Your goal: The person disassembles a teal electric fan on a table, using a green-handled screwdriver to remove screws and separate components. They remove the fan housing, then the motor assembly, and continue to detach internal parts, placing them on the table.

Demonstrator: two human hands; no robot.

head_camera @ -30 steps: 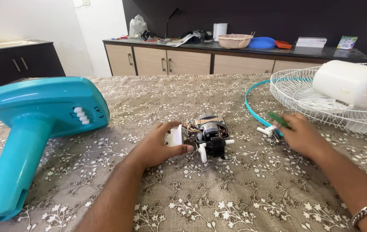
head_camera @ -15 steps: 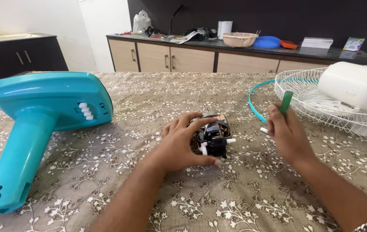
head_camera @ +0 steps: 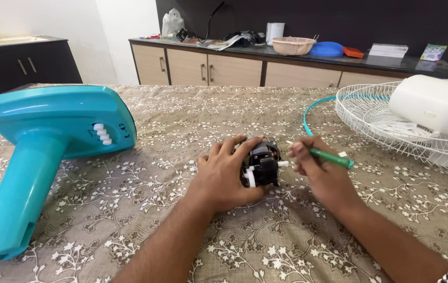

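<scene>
**Green screwdriver at the motor**

Green is the handle of the screwdriver (head_camera: 330,156) I pinch in my right hand (head_camera: 322,175), fingers pressed together around it, its tip end pointed toward the motor (head_camera: 260,162). My left hand (head_camera: 226,175) cups the motor from its left side, fingers curled over the top and thumb under the front edge. The motor sits on the desk (head_camera: 287,246), on its flowered cloth.

Taking the motor as the mark: the teal base (head_camera: 51,136) lies well to its left, on its side. The white grille (head_camera: 391,126) lies to its right and a little behind, with the white housing (head_camera: 433,105) resting in it and a teal ring (head_camera: 313,123) at its near edge. The counter (head_camera: 297,65) with bowls and papers stands far behind.

What could go wrong, as I judge it: the tip could slip off a screw and jab my left fingers, since they wrap so close to it; the motor could roll on the soft cloth if my grip loosens; a loosened screw could vanish in the busy pattern.

Count: one motor, one screwdriver, one base, one grille, one housing, one ring, two hands.
</scene>
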